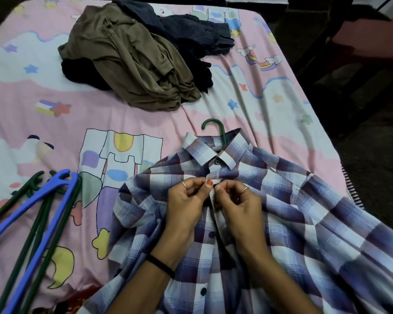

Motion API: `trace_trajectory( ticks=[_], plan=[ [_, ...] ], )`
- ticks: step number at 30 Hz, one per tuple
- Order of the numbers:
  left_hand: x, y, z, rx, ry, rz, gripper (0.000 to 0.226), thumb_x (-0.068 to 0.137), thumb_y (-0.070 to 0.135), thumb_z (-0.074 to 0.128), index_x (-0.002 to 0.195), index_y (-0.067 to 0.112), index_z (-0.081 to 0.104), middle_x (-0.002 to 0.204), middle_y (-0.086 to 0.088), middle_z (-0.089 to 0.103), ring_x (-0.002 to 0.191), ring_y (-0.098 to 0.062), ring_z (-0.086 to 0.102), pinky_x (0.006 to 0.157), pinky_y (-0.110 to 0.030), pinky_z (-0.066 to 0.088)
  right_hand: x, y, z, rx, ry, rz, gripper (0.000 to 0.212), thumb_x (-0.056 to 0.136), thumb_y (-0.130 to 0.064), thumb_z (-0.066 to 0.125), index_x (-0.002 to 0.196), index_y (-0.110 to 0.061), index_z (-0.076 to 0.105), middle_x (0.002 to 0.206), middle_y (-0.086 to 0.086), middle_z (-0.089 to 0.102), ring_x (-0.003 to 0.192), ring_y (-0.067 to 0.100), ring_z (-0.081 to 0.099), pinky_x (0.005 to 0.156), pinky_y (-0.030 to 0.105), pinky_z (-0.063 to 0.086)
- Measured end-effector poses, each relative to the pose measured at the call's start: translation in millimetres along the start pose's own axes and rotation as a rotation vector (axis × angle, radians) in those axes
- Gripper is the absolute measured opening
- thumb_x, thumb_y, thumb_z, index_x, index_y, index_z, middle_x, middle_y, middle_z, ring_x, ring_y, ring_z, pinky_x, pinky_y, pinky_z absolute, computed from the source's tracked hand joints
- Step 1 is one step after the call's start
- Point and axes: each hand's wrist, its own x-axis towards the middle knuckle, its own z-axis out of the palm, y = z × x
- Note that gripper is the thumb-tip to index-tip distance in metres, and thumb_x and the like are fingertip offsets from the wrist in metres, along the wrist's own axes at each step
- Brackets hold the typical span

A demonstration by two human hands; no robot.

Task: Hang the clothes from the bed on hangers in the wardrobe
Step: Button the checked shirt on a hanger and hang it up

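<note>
Bedsheet (55, 91) holds hangers (39, 214) (clothes pile (132, 64)).

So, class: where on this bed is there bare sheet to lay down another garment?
Bare sheet lies left of the clothes pile, above the hangers. A narrower strip runs between pile and plaid shirt. The near-left corner and near-right side are crowded.

Shirt (270, 211) lies on bed (21, 91), near right, collar toward far side. Hanger hook (214, 129) sticks out of collar, far end. Both hands (186, 207) (238, 207) on shirt front, side by side, just near of collar. Loose hangers (39, 214) near left on bed. Clothes pile (141, 57) far centre, well apart from shirt.
</note>
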Motion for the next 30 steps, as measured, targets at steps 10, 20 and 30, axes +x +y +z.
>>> trace_trajectory(
  ticks=[10, 20, 30],
  plan=[
    [3.2, 3.7, -5.0, 0.289, -0.143, 0.117, 0.012, 0.085, 0.002, 0.067, 0.081, 0.013, 0.067, 0.076, 0.005, 0.072, 0.072, -0.003, 0.068, 0.068, -0.015, 0.051, 31.4, -32.7, -28.2, -0.014, -0.295, 0.465, 0.017, 0.089, 0.001, 0.06, 0.075, -0.008, 0.059, 0.065, 0.007, 0.058, 0.046, 0.007, 0.054, 0.05, 0.017, 0.05],
    [-47.4, 6.1, -19.5, 0.791, -0.097, 0.256, 0.012, 0.086, 0.007, 0.068, 0.092, 0.017, 0.068, 0.081, 0.003, 0.068, 0.074, -0.006, 0.063, 0.07, -0.017, 0.051, -74.0, -32.5, -59.6, -0.879, -0.565, -0.122, 0.017, 0.09, -0.019, 0.059, 0.107, -0.016, 0.061, 0.106, 0.002, 0.064, 0.096, 0.015, 0.061, 0.087, 0.029, 0.049],
    [-91.4, -45.3, -25.1, 1.115, 0.015, 0.337, 0.009, 0.083, 0.008, 0.063, 0.088, 0.012, 0.069, 0.083, -0.004, 0.068, 0.078, -0.018, 0.064, 0.074, -0.03, 0.052, -89.6, 7.5, -46.4, -1.203, -0.343, -0.203, 0.029, 0.1, -0.026, 0.042, 0.12, -0.007, 0.052, 0.124, 0.013, 0.05, 0.108, 0.03, 0.056, 0.084, 0.039, 0.046]
  ],
)
